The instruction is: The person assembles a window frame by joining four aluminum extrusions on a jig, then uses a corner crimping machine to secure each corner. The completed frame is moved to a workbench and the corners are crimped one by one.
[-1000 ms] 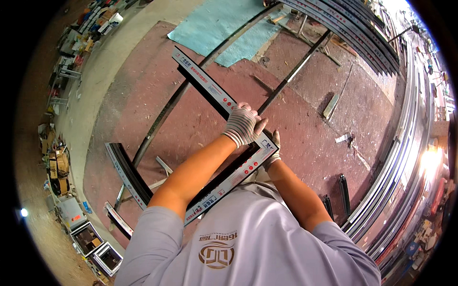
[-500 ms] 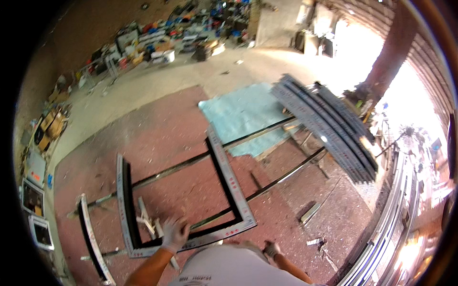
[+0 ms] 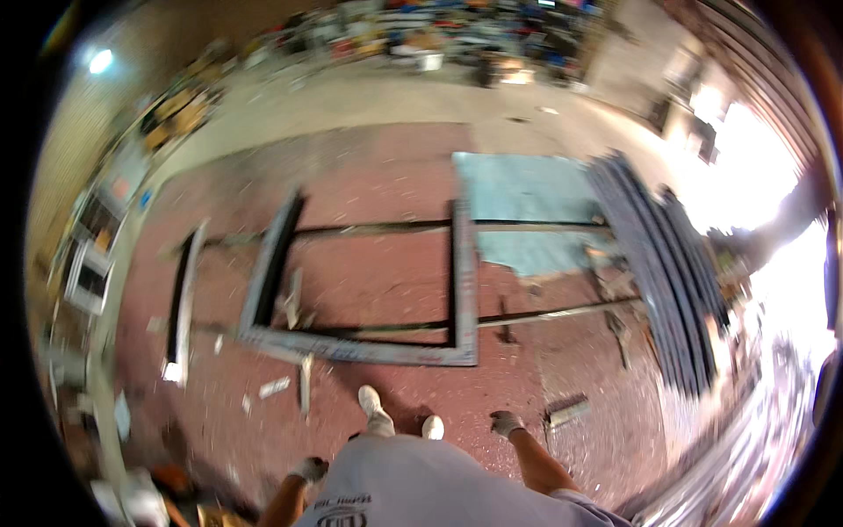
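My left hand [image 3: 309, 470], in a pale glove with dark fingertips, hangs low beside my shirt; blur hides how its fingers lie. To the right of my body, my gloved right hand [image 3: 505, 423] is held over the floor with loosely bent fingers and nothing visible in it. In front of my feet lies a three-sided grey window frame [image 3: 378, 347] with black inner edges, its far side open. Both hands are apart from it. The frame rests across two long dark rails, a far rail [image 3: 378, 228] and a near rail [image 3: 562, 313].
A stack of long grey profiles [image 3: 659, 272] lies across the rails' right ends. At left is a single profile piece [image 3: 184, 303]. A light-blue sheet [image 3: 527, 189] covers some floor. Scraps and offcuts [image 3: 305, 384] lie near my feet, with clutter [image 3: 421, 39] along the back.
My left hand has come off the frame's near bar and dropped to my side. My view has turned and I stand farther back from the frame, with my shoes now showing.
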A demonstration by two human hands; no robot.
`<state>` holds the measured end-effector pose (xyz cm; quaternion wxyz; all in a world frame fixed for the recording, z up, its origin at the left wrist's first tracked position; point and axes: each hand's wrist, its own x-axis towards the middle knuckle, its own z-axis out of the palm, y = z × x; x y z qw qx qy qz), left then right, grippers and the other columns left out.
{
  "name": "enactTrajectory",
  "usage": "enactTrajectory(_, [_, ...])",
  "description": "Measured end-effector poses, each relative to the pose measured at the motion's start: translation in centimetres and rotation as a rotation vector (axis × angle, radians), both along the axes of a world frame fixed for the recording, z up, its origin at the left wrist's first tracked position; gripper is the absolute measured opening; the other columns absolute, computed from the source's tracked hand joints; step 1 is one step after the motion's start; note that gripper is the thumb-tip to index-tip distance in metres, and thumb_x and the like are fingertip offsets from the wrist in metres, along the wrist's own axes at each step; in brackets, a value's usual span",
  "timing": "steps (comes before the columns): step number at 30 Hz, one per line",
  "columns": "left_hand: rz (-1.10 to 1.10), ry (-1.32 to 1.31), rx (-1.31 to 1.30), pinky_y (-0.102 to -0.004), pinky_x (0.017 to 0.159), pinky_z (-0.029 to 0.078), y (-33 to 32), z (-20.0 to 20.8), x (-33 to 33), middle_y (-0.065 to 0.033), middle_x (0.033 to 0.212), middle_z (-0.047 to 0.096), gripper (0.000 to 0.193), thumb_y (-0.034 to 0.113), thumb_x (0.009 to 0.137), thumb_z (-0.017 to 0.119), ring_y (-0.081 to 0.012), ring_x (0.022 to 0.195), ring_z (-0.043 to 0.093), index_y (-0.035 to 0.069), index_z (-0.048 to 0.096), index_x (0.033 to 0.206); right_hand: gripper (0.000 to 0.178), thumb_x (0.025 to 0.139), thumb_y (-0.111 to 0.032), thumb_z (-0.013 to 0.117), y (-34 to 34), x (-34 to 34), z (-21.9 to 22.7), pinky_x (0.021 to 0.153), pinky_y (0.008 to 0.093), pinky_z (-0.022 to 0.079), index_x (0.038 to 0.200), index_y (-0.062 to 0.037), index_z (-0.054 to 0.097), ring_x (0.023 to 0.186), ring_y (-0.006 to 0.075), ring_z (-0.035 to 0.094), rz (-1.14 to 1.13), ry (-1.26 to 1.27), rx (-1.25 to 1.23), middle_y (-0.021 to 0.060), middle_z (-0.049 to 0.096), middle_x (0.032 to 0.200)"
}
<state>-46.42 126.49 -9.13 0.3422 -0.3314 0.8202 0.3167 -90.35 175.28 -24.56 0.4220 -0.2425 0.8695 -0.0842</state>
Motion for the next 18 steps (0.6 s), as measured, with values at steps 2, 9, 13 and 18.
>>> enactTrajectory(2, [-0.076, 0.026, -0.093, -0.0480, 0.096, 0.052, -0.2, -4.1, 8.6, -0.0230, 0.119, 0.072, 0.044, 0.042, 0.101, 0.051, -0.0405, 0.115, 0.068, 0.006, 0.073, 0.115, 0.042, 0.105, -0.033, 0.050, -3.8, 1.2, 3.6, 0.098, 0.0444, 0.057, 0.134, -0.0098, 0.068, 0.121, 0.0337, 0.067, 0.136, 0.030, 0.024, 0.0141, 0.070, 0.132])
enactTrajectory(9, [1.081, 0.041, 0.050, -0.0438, 0.088, 0.056, 5.7, -10.9, 27.0, -0.0204, 0.110, 0.075, 0.048, 0.046, 0.100, 0.054, -0.0368, 0.102, 0.072, 0.005, 0.072, 0.116, 0.031, 0.102, -0.026, 0.062, -26.4, 10.2, 21.4, 0.091, 0.0364, 0.057, 0.126, -0.0087, 0.073, 0.107, 0.0296, 0.074, 0.354, 0.002, -0.598, 0.0161, 0.076, 0.117])
enactTrajectory(13, [0.460, 0.012, -0.082, -0.0422, 0.092, 0.054, 7.6, -12.6, 30.5, -0.0171, 0.116, 0.074, 0.043, 0.044, 0.100, 0.055, -0.0349, 0.108, 0.069, 0.009, 0.070, 0.120, 0.027, 0.101, -0.009, 0.063, -41.0, 13.9, 27.3, 0.092, 0.0329, 0.057, 0.125, -0.0029, 0.072, 0.103, 0.0242, 0.074, 0.356, 0.157, -0.778, 0.0142, 0.077, 0.111])
enactTrajectory(18, [0.866, 0.058, -0.073, -0.0414, 0.091, 0.053, 6.8, -4.8, 37.2, -0.0170, 0.108, 0.074, 0.038, 0.042, 0.099, 0.060, -0.0359, 0.101, 0.070, 0.009, 0.071, 0.114, 0.036, 0.102, -0.017, 0.061, -62.6, 16.4, 29.5, 0.099, 0.0368, 0.055, 0.134, -0.0010, 0.063, 0.112, 0.0306, 0.070, 0.079, 0.496, -1.042, 0.0165, 0.073, 0.118])
